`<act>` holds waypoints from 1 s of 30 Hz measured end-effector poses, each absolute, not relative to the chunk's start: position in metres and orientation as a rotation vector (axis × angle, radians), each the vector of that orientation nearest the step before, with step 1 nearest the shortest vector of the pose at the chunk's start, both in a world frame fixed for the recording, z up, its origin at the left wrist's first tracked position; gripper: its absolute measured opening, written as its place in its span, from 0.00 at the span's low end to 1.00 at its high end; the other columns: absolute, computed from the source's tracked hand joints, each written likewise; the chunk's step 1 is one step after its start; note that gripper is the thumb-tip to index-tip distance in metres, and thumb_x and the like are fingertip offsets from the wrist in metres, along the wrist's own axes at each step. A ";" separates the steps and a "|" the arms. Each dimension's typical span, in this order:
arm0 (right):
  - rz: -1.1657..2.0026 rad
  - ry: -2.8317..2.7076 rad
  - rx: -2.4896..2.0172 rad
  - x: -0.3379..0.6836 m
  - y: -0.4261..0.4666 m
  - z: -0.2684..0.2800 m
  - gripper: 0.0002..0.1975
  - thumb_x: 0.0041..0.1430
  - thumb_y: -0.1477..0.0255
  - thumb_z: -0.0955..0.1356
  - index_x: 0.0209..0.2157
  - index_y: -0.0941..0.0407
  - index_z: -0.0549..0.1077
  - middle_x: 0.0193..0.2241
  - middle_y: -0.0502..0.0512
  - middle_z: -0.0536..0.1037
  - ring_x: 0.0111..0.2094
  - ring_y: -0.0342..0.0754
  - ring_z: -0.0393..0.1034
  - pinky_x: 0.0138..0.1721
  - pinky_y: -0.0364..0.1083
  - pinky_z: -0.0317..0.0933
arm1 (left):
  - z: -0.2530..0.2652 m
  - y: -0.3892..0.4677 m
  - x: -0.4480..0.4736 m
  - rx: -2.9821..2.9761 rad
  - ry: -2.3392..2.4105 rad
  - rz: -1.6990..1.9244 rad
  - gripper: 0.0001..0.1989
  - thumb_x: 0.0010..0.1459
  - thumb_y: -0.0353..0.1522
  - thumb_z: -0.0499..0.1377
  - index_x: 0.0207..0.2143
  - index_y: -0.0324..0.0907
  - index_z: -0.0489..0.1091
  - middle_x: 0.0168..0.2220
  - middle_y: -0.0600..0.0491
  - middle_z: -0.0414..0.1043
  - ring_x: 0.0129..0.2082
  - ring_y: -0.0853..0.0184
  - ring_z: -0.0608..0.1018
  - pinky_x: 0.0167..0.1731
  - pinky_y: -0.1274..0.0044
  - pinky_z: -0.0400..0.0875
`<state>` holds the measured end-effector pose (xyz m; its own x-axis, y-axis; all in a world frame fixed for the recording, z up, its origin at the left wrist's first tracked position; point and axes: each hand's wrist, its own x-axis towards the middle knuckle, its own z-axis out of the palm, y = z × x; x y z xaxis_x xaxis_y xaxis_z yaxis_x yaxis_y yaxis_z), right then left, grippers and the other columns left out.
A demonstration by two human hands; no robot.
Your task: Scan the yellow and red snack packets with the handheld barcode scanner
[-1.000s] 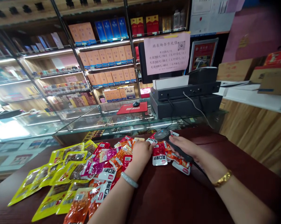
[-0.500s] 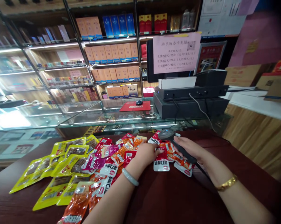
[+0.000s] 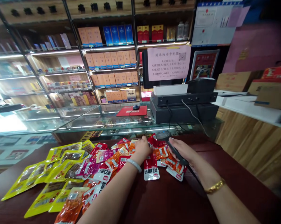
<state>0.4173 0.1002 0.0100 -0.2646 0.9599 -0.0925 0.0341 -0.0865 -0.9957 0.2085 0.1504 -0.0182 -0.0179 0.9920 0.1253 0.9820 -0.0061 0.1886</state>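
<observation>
My right hand [image 3: 184,151] is wrapped around the dark handle of a barcode scanner [image 3: 178,152], its head pointing left over the packets. My left hand [image 3: 143,148], with a pale bangle at the wrist, is closed at the edge of a red snack packet [image 3: 155,141]; its fingertips are partly hidden. Just below it lies a red-and-white snack packet [image 3: 151,171]. Orange packets [image 3: 172,163] lie under and beside the scanner. To the left spread purple packets [image 3: 90,166], more orange packets [image 3: 71,202] and yellow packets [image 3: 61,169].
Behind the dark red table [image 3: 168,199] runs a glass counter [image 3: 103,119] with a red mouse pad [image 3: 124,111] and a black cash drawer [image 3: 184,112]. A monitor with a pink sign [image 3: 168,63] stands there. Cardboard boxes [image 3: 234,81] sit at right, and stocked shelves line the back.
My left hand has moved off the red-and-white packet to the red packet farther back. The scanner stays in my right hand, over the packets. The whole view has shifted slightly.
</observation>
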 end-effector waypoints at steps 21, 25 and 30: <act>1.673 -1.425 -0.987 0.415 0.076 0.032 0.30 0.50 0.41 0.69 0.27 0.56 0.68 0.16 0.47 0.70 0.13 0.38 0.57 0.12 0.39 0.49 | 0.011 0.041 0.124 2.069 2.529 0.488 0.28 0.58 0.51 0.57 0.51 0.40 0.65 0.51 0.41 0.72 0.55 0.50 0.70 0.52 0.64 0.61; 1.677 -1.452 -1.069 0.408 0.067 0.037 0.30 0.53 0.41 0.67 0.25 0.56 0.67 0.13 0.45 0.67 0.12 0.38 0.56 0.12 0.39 0.50 | -0.006 0.028 0.168 2.270 2.220 0.267 0.32 0.57 0.57 0.52 0.46 0.39 0.71 0.49 0.39 0.72 0.53 0.49 0.70 0.53 0.62 0.61; 1.610 -1.492 -1.114 0.406 0.045 0.036 0.29 0.54 0.42 0.67 0.26 0.56 0.67 0.16 0.45 0.69 0.13 0.38 0.58 0.12 0.38 0.52 | -0.018 0.036 0.207 2.166 2.220 0.235 0.40 0.50 0.60 0.57 0.48 0.34 0.71 0.53 0.35 0.69 0.56 0.46 0.68 0.54 0.62 0.60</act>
<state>0.4061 0.0450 0.0364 -0.4135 0.8989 -0.1446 0.0760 -0.1242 -0.9893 0.2066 0.0360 -0.0175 -0.0298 0.9961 0.0831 0.9914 0.0189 0.1292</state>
